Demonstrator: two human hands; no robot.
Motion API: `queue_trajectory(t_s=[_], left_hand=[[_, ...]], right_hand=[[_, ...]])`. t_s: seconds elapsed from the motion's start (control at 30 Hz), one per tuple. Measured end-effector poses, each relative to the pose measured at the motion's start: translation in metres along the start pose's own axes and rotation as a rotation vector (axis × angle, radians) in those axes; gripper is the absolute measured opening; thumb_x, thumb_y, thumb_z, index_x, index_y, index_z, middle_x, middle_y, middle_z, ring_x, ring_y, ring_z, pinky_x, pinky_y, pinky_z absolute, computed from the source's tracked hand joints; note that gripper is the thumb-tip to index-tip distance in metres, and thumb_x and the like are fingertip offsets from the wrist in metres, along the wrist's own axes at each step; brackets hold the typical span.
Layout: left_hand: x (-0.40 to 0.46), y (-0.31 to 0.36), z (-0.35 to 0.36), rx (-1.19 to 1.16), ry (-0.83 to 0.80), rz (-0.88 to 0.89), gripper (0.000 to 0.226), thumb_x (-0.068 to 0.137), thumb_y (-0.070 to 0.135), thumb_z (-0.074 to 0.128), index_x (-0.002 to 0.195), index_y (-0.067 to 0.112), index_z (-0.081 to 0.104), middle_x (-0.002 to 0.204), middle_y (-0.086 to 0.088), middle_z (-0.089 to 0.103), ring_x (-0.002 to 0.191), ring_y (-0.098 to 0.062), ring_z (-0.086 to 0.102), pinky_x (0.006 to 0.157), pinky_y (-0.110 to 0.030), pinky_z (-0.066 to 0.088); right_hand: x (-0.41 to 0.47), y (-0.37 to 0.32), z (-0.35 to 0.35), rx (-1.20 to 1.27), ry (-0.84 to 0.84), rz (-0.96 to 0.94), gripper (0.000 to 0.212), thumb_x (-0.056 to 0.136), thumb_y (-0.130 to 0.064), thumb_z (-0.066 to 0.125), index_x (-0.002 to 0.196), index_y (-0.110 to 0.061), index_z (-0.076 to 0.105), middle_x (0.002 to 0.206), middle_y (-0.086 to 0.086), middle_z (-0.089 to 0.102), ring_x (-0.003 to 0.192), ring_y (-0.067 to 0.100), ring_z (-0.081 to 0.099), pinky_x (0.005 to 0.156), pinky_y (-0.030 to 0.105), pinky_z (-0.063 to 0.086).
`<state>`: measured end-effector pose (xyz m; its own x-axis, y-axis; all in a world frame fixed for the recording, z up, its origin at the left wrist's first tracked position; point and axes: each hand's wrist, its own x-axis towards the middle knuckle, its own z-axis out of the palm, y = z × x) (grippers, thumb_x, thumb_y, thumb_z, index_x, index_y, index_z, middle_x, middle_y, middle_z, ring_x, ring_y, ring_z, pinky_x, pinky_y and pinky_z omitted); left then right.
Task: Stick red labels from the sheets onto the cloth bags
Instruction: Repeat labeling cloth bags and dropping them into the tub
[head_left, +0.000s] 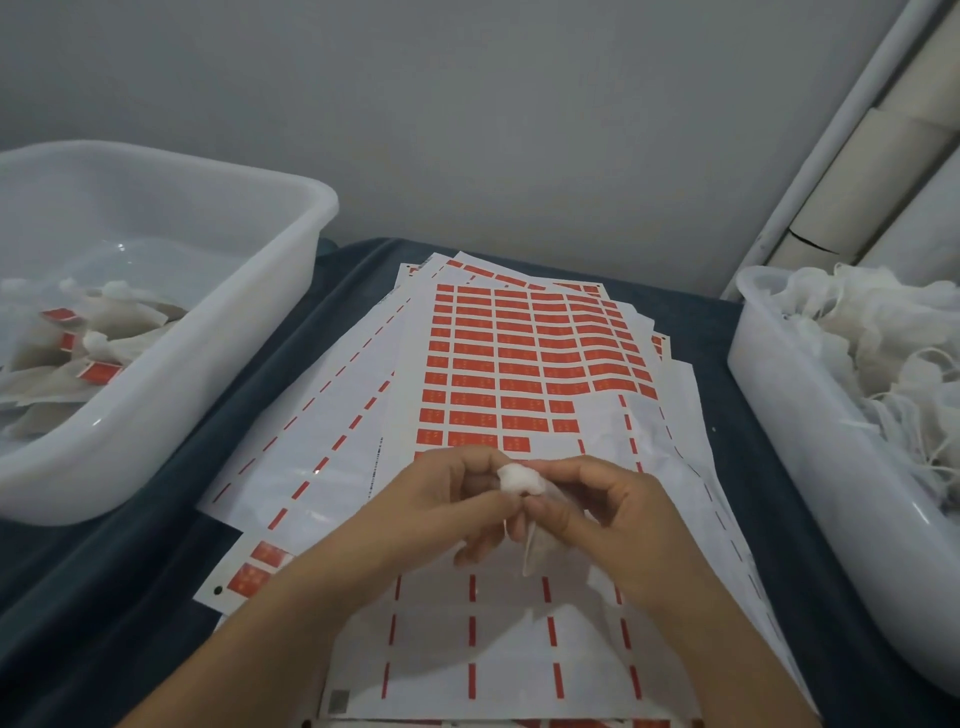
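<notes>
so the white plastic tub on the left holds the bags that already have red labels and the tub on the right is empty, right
Not quite. The white plastic tub on the left does hold cloth bags with red labels, but the white plastic tub on the right is not empty: the head view shows it heaped with unlabelled white cloth bags.

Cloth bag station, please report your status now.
Left hand and right hand both pinch one cloth bag above the label sheet. No label on it visible. Nothing in the way.
</notes>
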<state>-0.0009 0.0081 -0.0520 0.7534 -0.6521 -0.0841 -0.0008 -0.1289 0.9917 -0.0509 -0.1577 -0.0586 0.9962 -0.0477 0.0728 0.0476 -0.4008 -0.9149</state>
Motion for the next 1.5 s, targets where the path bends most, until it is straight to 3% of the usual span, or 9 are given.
queue_trajectory(t_s=[0.3, 0.47, 0.53, 0.67, 0.77, 0.9, 1.07, 1.23, 1.5], left_hand=[[0.001, -0.003, 0.007, 0.198, 0.127, 0.202, 0.024, 0.075, 0.042, 0.05, 0.096, 0.031, 0.044, 0.066, 0.019, 0.066, 0.05, -0.003, 0.06, 0.048, -0.012, 0.048], [0.0, -0.003, 0.006, 0.153, 0.116, 0.239, 0.027, 0.078, 0.041, 0.048, 0.101, 0.029, 0.039, 0.07, 0.026, 0.062, 0.065, 0.005, 0.061, 0.053, -0.007, 0.044], [0.001, -0.001, 0.006, 0.095, 0.089, 0.222, 0.03, 0.077, 0.04, 0.05, 0.102, 0.029, 0.039, 0.067, 0.021, 0.062, 0.064, 0.003, 0.06, 0.056, -0.008, 0.045], [0.002, 0.002, 0.004, -0.141, 0.107, 0.045, 0.043, 0.063, 0.048, 0.059, 0.099, 0.031, 0.043, 0.069, 0.009, 0.067, 0.063, -0.004, 0.061, 0.06, -0.015, 0.049], [0.002, 0.0, 0.002, -0.206, 0.124, -0.026, 0.048, 0.058, 0.049, 0.061, 0.101, 0.03, 0.048, 0.074, 0.003, 0.069, 0.065, -0.007, 0.063, 0.059, -0.015, 0.05], [0.004, -0.001, 0.003, -0.258, 0.095, -0.069, 0.039, 0.061, 0.044, 0.063, 0.098, 0.032, 0.057, 0.074, 0.001, 0.069, 0.057, -0.006, 0.058, 0.052, -0.013, 0.044], [0.004, 0.0, 0.002, -0.367, 0.081, -0.064, 0.033, 0.063, 0.038, 0.064, 0.096, 0.032, 0.065, 0.062, 0.002, 0.063, 0.05, -0.006, 0.055, 0.05, -0.013, 0.042], [0.003, 0.0, 0.002, -0.389, 0.073, -0.041, 0.033, 0.065, 0.037, 0.062, 0.095, 0.023, 0.07, 0.06, 0.003, 0.062, 0.048, -0.005, 0.055, 0.047, -0.012, 0.041], [0.007, -0.005, 0.003, -0.266, 0.278, 0.024, 0.024, 0.059, 0.044, 0.066, 0.082, 0.042, 0.073, 0.094, 0.015, 0.071, 0.098, -0.014, 0.064, 0.084, -0.028, 0.051]], right_hand=[[-0.001, -0.005, 0.006, 0.23, 0.014, 0.206, 0.012, 0.078, -0.036, 0.058, 0.084, -0.03, 0.067, 0.081, -0.022, 0.068, 0.08, -0.011, 0.06, 0.057, 0.001, 0.044], [-0.003, -0.01, 0.0, 0.57, -0.178, 0.335, 0.025, 0.073, -0.034, 0.057, 0.091, -0.031, 0.074, 0.097, -0.01, 0.072, 0.096, 0.008, 0.066, 0.078, 0.018, 0.053], [-0.003, -0.011, -0.003, 0.632, -0.235, 0.355, 0.033, 0.074, -0.031, 0.056, 0.102, -0.02, 0.071, 0.105, -0.003, 0.07, 0.102, 0.013, 0.065, 0.089, 0.026, 0.051], [-0.001, -0.014, -0.003, 0.68, -0.304, 0.341, 0.038, 0.068, -0.025, 0.061, 0.104, -0.015, 0.061, 0.095, -0.006, 0.072, 0.091, 0.01, 0.067, 0.074, 0.017, 0.053], [-0.001, -0.013, 0.002, 0.422, -0.343, 0.283, 0.03, 0.077, -0.008, 0.07, 0.101, -0.024, 0.062, 0.096, -0.011, 0.067, 0.097, 0.008, 0.061, 0.076, 0.011, 0.05], [-0.004, -0.011, 0.007, 0.212, -0.167, 0.152, 0.03, 0.071, -0.043, 0.058, 0.099, -0.032, 0.061, 0.107, -0.014, 0.062, 0.098, 0.001, 0.059, 0.075, 0.006, 0.047], [-0.002, -0.012, 0.01, 0.158, -0.023, 0.049, 0.028, 0.068, -0.046, 0.054, 0.09, -0.029, 0.058, 0.08, -0.024, 0.065, 0.08, -0.007, 0.06, 0.064, 0.004, 0.046], [-0.004, -0.009, 0.014, 0.044, 0.186, -0.075, 0.025, 0.069, -0.045, 0.056, 0.091, -0.034, 0.056, 0.078, -0.031, 0.066, 0.079, -0.007, 0.064, 0.062, 0.004, 0.047], [-0.005, -0.01, 0.015, 0.133, 0.32, -0.123, 0.012, 0.07, -0.035, 0.059, 0.081, -0.031, 0.062, 0.081, -0.031, 0.067, 0.085, -0.011, 0.061, 0.065, -0.001, 0.043]])
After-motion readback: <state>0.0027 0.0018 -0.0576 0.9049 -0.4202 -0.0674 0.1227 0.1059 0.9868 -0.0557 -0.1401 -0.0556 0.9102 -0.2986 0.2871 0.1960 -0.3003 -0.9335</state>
